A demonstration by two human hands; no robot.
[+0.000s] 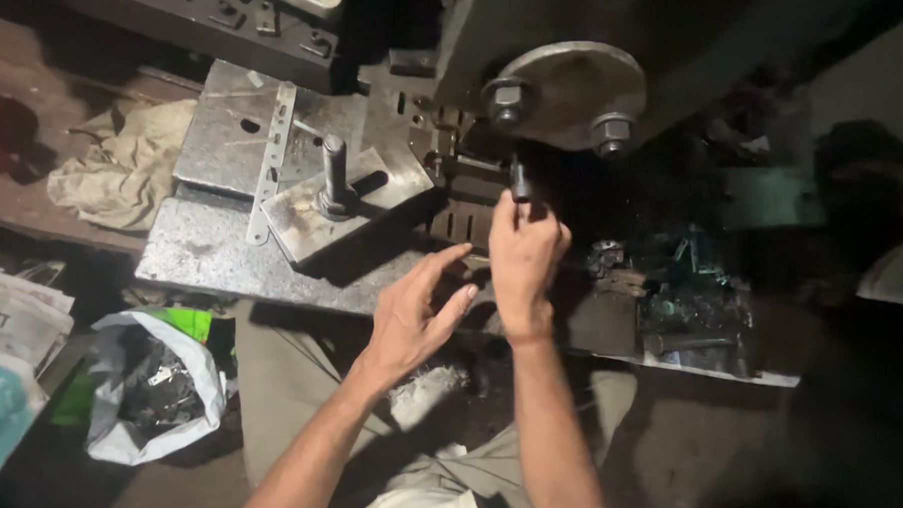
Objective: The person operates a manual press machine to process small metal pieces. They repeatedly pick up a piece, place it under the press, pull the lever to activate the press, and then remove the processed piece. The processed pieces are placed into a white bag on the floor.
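While the hands work at the front of a dark press, these lines go from them outward.

Right hand: raised, fingertips pinched round a small dark cylindrical part, grasping its lower end.
Left hand: released, fingers spread and pointing toward the machine, holding nothing; whether its fingertips touch the metal edge cannot be told.
Small dark cylindrical part: stands upright just below the round steel disc, at the slotted tool block, right above the right hand.
Handling: looks like solid metal, so stiff, heavy for its size, not fragile; probably greasy and slippery, so a pinch low on the shank, as now, seems the surest hold.
Round steel disc: bolted to the machine body with two large hex nuts.
Tabletop: a grey steel bed left of the hands, carrying a tilted square plate with an upright post and a perforated flat strip.
Rag: crumpled, pale, lying on a wooden surface beyond the steel bed.
White bag: open on the floor at lower left, holding small dark metal pieces.
Right of the hands: a dim heap of scrap with green glints, too dark to make out.
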